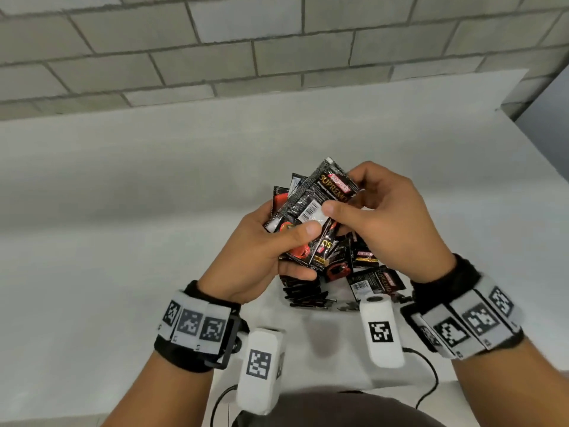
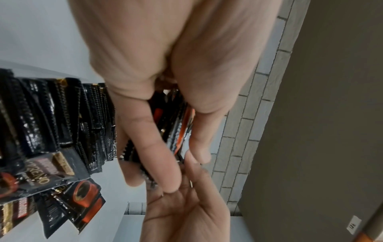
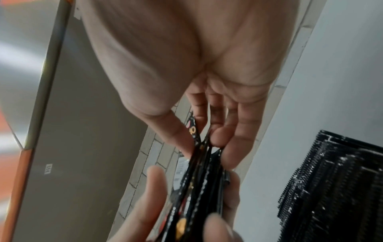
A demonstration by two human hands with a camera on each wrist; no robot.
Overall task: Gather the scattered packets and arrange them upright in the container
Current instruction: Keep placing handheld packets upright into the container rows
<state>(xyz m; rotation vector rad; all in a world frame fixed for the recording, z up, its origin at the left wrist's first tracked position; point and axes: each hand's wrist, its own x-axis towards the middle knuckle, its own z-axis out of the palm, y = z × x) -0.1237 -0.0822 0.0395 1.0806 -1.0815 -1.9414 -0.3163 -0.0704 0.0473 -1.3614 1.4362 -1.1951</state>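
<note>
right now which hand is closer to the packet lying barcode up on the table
Right. The right hand is up on the held bunch, its wrist just beside the barcode-up packet. The left hand grips the bunch farther off, across the packet pile.

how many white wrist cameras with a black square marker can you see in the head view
2. One hangs below the left wrist, the other sits beside the right wrist, near the packets on the table.

Glossy black foil packets with crimped, serrated edges and a white paper-like barcode patch. Matt white smooth tabletop. Rough grey brick wall. Black cloth wristbands.
</note>
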